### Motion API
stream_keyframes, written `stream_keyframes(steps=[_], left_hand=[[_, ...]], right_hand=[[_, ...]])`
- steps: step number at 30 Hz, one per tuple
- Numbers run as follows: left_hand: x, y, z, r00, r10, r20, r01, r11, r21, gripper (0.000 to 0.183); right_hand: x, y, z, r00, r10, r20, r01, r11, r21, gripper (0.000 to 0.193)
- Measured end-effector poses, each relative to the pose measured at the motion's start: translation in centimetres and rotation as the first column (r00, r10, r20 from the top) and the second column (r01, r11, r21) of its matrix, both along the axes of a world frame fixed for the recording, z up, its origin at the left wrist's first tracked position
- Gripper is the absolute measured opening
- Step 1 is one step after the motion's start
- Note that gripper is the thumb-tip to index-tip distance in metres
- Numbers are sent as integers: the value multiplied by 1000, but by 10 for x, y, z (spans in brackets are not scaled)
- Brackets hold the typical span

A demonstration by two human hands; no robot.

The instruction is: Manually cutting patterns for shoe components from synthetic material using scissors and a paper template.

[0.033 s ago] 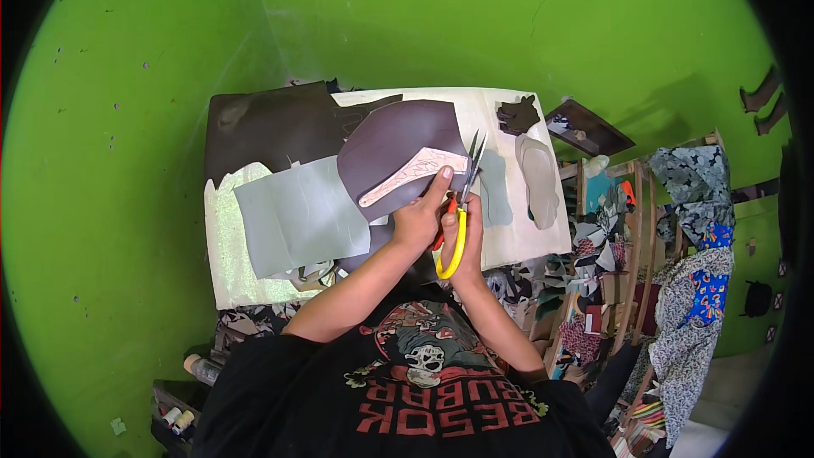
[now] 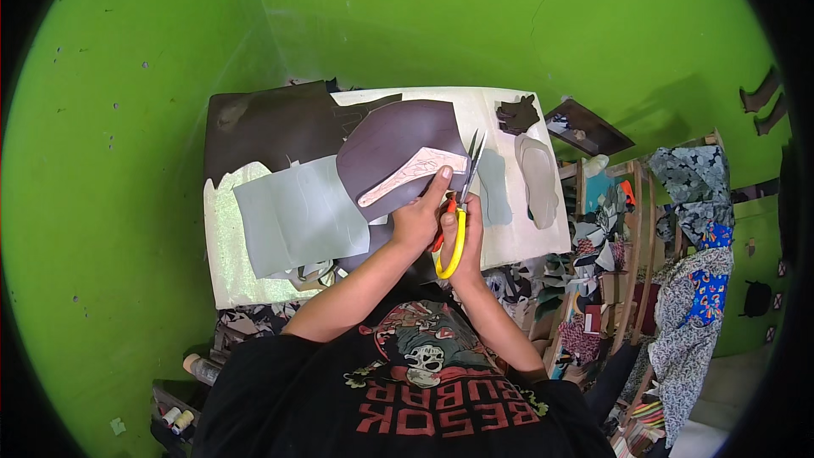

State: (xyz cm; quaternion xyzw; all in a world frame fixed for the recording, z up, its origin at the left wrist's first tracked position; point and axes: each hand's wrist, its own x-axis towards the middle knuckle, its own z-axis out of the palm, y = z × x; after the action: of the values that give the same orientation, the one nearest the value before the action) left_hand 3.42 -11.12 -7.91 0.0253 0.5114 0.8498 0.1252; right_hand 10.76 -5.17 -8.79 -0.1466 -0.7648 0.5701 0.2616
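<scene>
My left hand (image 2: 415, 222) is closed on a dark purple-brown sheet of leather-like material (image 2: 398, 136), its thumb pressing down a pale, curved pattern piece (image 2: 407, 176) with pen marks. The pattern lies flat on the sheet, one end near the sheet's right edge. My right hand (image 2: 471, 242) grips scissors (image 2: 459, 248) with yellow and red-orange handles. Their blades point away from me, slightly parted, beside the sheet's right edge; whether they touch it I cannot tell. The fingers of my left hand beneath the sheet are hidden.
Below lies a pale work board (image 2: 509, 242). It carries a dark brown sheet (image 2: 271, 131), a grey sheet (image 2: 297, 216), grey-green sole-shaped pieces (image 2: 536, 178) and dark cut pieces (image 2: 518, 114). A dark tray (image 2: 589, 125) stands beyond its right corner. Wooden racks with fabric scraps (image 2: 606, 229) line the right.
</scene>
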Motion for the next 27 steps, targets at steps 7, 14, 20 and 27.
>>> stream_keyframes(steps=[7, 14, 20, 27], left_hand=[[0, 3, -2, 993, -67, 94, 60, 995, 79, 24], [1, 5, -3, 996, -35, 80, 27, 995, 98, 22], [1, 11, -3, 998, 15, 65, -25, 988, 154, 22], [-2, 7, -3, 998, -26, 49, 22, 996, 92, 24]], right_hand=[[-5, 9, -17, 999, -1, -34, 3, 999, 46, 60], [4, 8, 3, 995, 73, 72, -64, 991, -117, 68], [4, 11, 0, 995, 93, 43, -88, 990, -108, 74], [1, 14, 13, 990, 134, 41, -127, 981, -150, 81]])
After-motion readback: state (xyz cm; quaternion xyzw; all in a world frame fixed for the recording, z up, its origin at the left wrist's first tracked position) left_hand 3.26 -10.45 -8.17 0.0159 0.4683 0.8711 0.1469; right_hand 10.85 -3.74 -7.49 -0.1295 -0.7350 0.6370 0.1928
